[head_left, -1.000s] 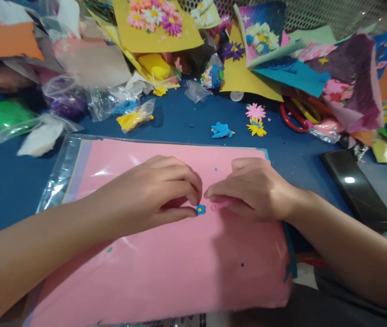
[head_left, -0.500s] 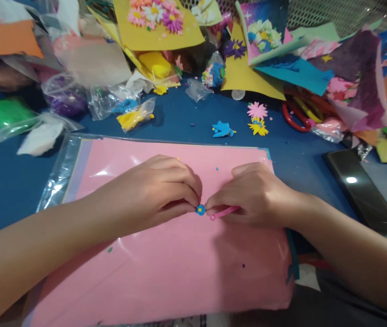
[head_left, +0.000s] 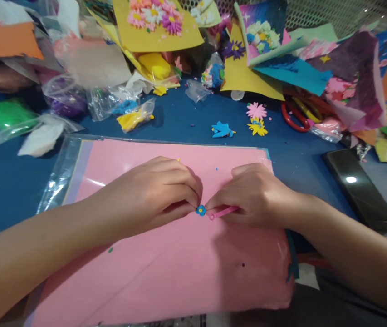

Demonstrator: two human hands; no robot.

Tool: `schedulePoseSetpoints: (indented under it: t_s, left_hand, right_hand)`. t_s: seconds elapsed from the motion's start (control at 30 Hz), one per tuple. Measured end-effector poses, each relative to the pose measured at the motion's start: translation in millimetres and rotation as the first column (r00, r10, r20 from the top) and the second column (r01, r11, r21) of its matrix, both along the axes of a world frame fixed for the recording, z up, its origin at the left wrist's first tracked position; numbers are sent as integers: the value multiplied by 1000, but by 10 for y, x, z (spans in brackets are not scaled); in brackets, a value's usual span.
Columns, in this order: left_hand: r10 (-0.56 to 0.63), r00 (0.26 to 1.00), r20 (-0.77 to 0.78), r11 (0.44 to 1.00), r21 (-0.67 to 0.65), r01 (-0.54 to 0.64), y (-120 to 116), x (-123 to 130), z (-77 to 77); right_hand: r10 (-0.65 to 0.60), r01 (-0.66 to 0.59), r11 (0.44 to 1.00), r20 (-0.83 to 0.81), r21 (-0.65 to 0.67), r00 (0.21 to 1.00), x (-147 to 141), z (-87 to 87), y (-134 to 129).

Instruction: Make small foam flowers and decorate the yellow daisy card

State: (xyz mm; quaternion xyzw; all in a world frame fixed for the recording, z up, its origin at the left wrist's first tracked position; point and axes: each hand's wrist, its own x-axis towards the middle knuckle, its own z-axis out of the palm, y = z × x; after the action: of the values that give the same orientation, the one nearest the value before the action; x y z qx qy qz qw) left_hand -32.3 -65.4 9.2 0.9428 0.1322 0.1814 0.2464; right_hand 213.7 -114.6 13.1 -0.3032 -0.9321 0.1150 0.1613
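Note:
A tiny blue flower (head_left: 200, 210) with a yellow centre lies between the fingertips of both hands, over a pink sheet (head_left: 166, 277) in a clear sleeve. My left hand (head_left: 166, 188) pinches the flower's left edge. From the other side, the fingertips of my right hand (head_left: 254, 193) touch or nearly touch its right edge. A thin pink tool (head_left: 225, 211) with a small ring at its end is tucked in my right hand, its ring just right of the flower. Small clay specks dot the sheet.
Behind the sheet lie a blue clay piece (head_left: 222, 129), a pink flower (head_left: 256, 110) and a yellow flower (head_left: 257, 126). Red-handled scissors (head_left: 293, 118) and a black phone (head_left: 360, 190) are at the right. Bagged clay (head_left: 7, 113) and decorated papers line the back.

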Motion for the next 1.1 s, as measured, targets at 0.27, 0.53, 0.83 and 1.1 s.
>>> schedulePoseSetpoints:
  t_s: [0.27,0.53,0.83,1.1]
  left_hand:
    - [-9,999,-31,999,41,10,31,-42,30]
    - [-11,1000,11,991,131,9,3,-23,-3]
    - [6,1000,7,990,138,-7,-6,-26,-35]
    - [366,928,63,926,-127,-357,-75,-59,177]
  right_hand:
    - [-2,1,1000,28,26,1000,17,18,11]
    - [14,-15,1000,19,20,1000,27,10,2]
    - [1,-1,1000,2,28,1000,-2,21,-5]
    - [16,6,988,-139,157,990,33,43,60]
